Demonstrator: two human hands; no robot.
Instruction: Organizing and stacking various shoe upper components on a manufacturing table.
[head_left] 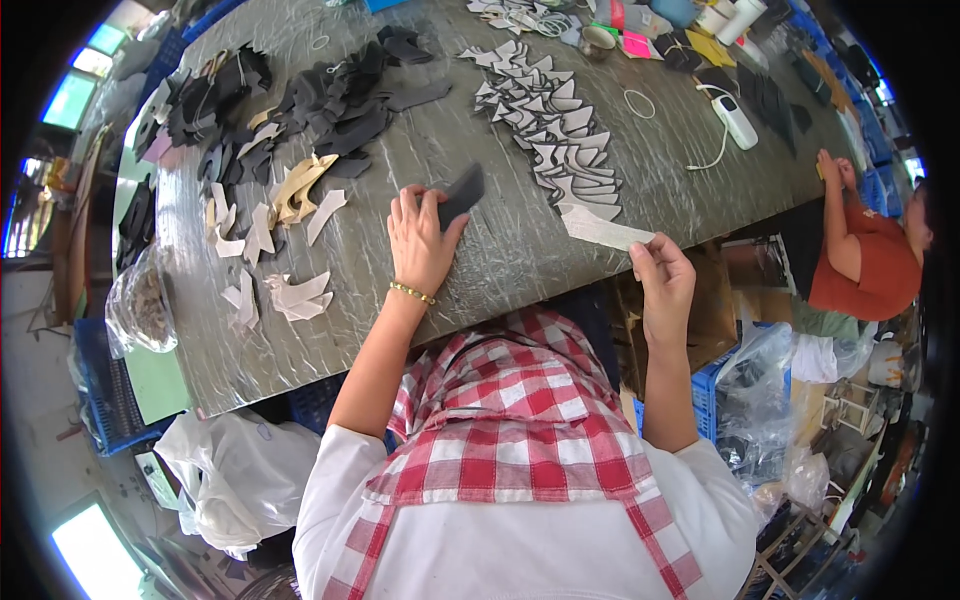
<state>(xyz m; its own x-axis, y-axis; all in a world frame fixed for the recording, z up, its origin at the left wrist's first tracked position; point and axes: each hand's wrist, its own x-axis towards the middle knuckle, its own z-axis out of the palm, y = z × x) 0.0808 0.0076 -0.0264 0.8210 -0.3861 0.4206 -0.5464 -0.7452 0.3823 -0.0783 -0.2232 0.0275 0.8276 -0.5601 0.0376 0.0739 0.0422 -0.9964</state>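
Left hand is working at centre frame, thumb and fingers straddling the lower end of a black piece. Can't tell if those fingers are pinching it or just pressing it on the desk.

Right hand is sitting right of centre, thumb and fingers pinching the right end of a pale strip. Strip's left end is overlapping the bottom of a row of grey pieces; can't tell if it's touching. Row is running from upper centre down to the strip, pieces lapping each other.

Upper left: black pieces are lying heaped. Below them, tan pieces are sitting stacked, pale pieces lying lower still. Upper right: a white device is trailing a cable. Right edge: a co-worker in a rust-red top is standing by the desk.
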